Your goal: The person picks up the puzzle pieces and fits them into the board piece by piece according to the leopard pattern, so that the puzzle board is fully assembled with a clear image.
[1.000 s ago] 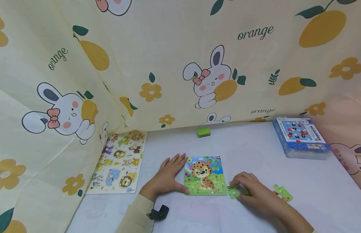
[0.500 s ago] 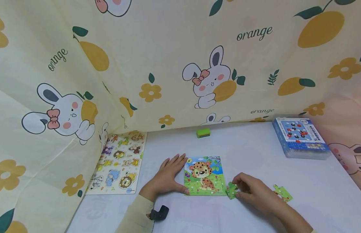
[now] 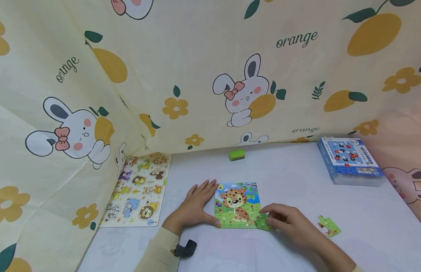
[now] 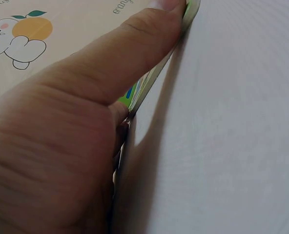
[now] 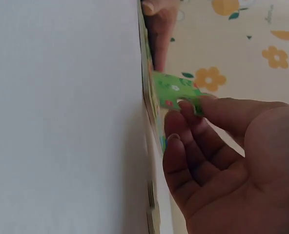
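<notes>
A square jigsaw puzzle with a leopard picture lies on the white table. My left hand rests along its left side, fingers straight and spread. The thumb lies on the lower-left corner. My right hand pinches a green puzzle piece between thumb and fingers, over the puzzle's lower-right corner. In the right wrist view that piece stands tilted above the puzzle, partly covered by my fingertips. Another loose puzzle piece, green with a spotted part, lies to the right of my right hand.
A small green block sits behind the puzzle. At the back right is a blue-and-white box with a molecule picture. An animal-picture board lies at left, partly under the patterned curtain.
My right hand has lifted the green piece and carried it left, from beside the puzzle to over its lower-right corner. The left hand has stayed in place.
</notes>
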